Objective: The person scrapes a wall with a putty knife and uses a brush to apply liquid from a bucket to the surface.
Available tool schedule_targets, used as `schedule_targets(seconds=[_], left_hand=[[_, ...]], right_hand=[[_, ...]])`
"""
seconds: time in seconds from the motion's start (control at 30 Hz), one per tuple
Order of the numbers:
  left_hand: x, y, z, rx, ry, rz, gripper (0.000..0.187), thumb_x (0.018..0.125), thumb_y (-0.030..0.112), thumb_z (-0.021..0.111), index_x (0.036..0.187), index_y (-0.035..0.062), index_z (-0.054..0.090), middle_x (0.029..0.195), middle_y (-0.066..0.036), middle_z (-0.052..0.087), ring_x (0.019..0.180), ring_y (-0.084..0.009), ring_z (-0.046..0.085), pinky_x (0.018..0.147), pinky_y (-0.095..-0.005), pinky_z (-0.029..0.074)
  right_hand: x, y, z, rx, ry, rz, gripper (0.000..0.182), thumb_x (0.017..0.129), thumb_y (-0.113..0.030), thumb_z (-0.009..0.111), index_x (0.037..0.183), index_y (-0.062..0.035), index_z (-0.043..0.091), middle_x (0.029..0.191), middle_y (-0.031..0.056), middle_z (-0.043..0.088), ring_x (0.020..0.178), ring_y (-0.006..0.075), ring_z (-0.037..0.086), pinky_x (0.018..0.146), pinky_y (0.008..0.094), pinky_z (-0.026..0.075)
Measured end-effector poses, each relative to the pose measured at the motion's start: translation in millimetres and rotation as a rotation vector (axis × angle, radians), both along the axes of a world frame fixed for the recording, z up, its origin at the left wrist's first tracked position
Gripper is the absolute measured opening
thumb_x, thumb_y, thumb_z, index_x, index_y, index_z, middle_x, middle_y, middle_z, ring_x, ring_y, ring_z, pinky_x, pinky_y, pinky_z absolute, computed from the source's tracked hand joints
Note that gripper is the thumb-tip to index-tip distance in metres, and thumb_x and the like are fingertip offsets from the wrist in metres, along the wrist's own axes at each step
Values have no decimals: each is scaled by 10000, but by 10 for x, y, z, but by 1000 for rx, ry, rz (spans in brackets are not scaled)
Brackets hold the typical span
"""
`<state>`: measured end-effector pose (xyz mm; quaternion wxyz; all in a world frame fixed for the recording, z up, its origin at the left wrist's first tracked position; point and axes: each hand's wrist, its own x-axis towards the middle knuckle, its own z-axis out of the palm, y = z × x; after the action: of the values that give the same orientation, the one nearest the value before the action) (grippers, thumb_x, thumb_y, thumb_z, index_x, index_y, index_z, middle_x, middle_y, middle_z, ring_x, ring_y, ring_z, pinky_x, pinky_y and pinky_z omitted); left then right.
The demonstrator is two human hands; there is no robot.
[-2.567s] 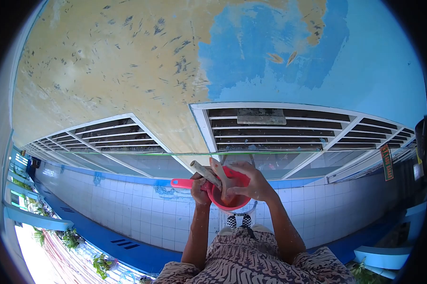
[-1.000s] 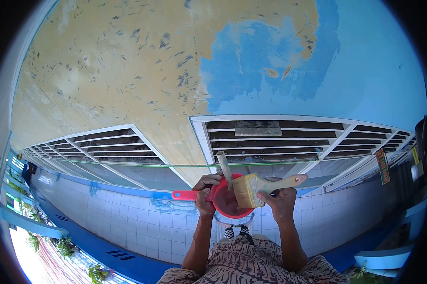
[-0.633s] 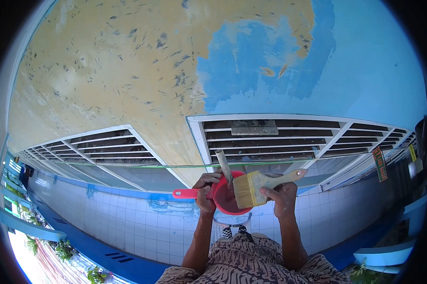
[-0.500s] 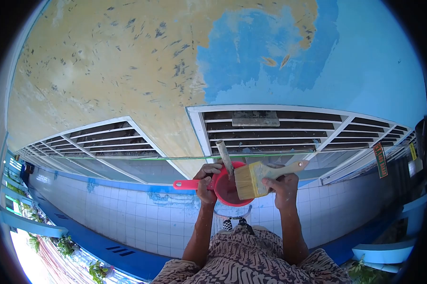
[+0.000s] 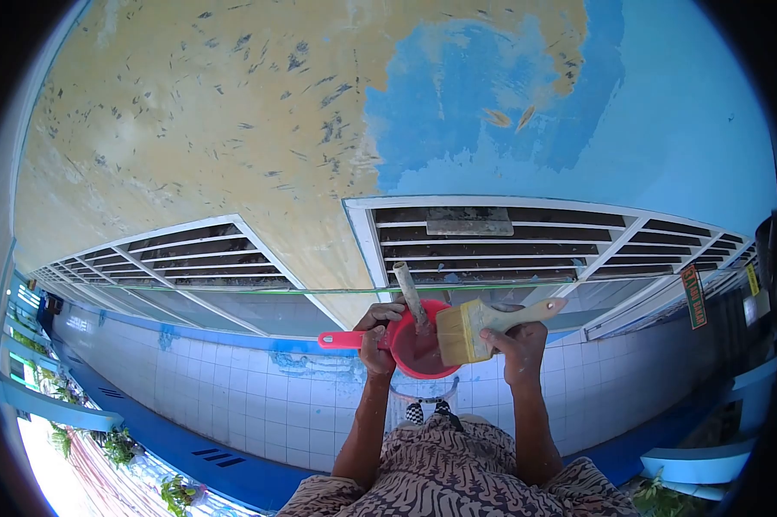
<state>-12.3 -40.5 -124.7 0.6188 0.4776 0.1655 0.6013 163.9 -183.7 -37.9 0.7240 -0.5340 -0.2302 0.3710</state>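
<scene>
My left hand (image 5: 377,336) is closed around a red dipper (image 5: 341,340) where its handle meets the bowl. Liquid shows inside the bowl, and a pale stick (image 5: 409,293) stands in it, leaning over the far rim. In my right hand (image 5: 519,346) is a wide paintbrush (image 5: 468,333), gripped at its pale handle with the thumb on top. Its yellowish bristles overlap the right side of the dipper's bowl in this view.
Ahead rises a wall (image 5: 190,129) with scraped yellow and blue patches. Below it run slatted vents (image 5: 492,244) with white frames. White floor tiles (image 5: 250,405) lie underfoot, bordered by a blue ledge (image 5: 224,465). A sign (image 5: 693,297) hangs at the right.
The paintbrush has shifted slightly right and down relative to the dipper, uncovering more of the bowl's inside. Both hands keep their hold.
</scene>
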Motion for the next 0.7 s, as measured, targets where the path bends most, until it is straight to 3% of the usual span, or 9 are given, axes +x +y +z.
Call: schedule_targets(seconds=[0.07,0.1,0.2,0.3,0.43,0.47,0.53,0.6,0.7], left_hand=[[15,20,-5,-6,-31,-2,318,779,157,443,834,-114,600,1000,-238,636,999,-298,606,957,-335,428],[10,22,-34,-36,-15,2,363,765,203,444,836,-112,608,1000,-251,636,1041,-347,597,988,-392,419],[13,34,-30,-71,-33,23,409,753,248,443,847,-111,616,1002,-263,633,1087,-398,585,1029,-461,403],[2,41,12,-74,-55,60,406,756,242,439,859,-110,613,1006,-258,629,1103,-407,578,1048,-483,390],[-27,17,86,-60,-82,96,397,761,231,429,863,-109,608,1002,-249,627,1142,-420,563,1059,-494,379],[-49,14,97,-51,-85,100,397,761,231,429,863,-109,608,1002,-249,627,1142,-420,563,1059,-494,379],[-101,-21,90,-67,-108,93,395,761,225,425,863,-110,608,1003,-243,628,1157,-424,557,1064,-490,375],[-169,-79,53,-69,-108,113,392,757,220,426,861,-110,609,1005,-249,629,1149,-423,562,1062,-485,381],[-276,-160,-42,-113,-99,143,381,754,211,432,862,-109,607,1017,-266,632,1133,-414,573,1052,-477,398]], right_hand=[[-43,39,-29,-10,-158,-87,413,710,78,727,1104,112,608,966,156,681,794,179,673,663,269,538],[-32,44,-28,-10,-159,-85,413,710,78,727,1104,112,608,966,156,681,794,179,673,663,269,538],[73,62,-31,16,58,-19,417,724,38,731,1115,104,604,942,147,683,777,190,676,666,276,539],[127,172,16,91,193,13,466,755,-2,722,1187,86,569,994,127,671,866,197,673,756,296,542],[278,569,345,475,327,-32,561,826,-12,678,1340,39,458,1195,112,588,1104,195,589,911,327,498],[368,669,470,548,229,-55,548,849,-18,668,1350,30,451,1259,114,563,1173,207,571,970,357,501],[479,916,783,651,-8,-374,564,844,1,696,1354,45,460,1234,137,574,1131,220,588,933,350,524],[587,1146,1132,709,-502,-790,479,811,25,752,1250,58,564,1139,155,640,982,219,652,874,316,542],[802,1506,1271,551,-1150,-1168,316,840,4,740,1131,27,621,1105,155,658,941,230,662,842,346,547]])
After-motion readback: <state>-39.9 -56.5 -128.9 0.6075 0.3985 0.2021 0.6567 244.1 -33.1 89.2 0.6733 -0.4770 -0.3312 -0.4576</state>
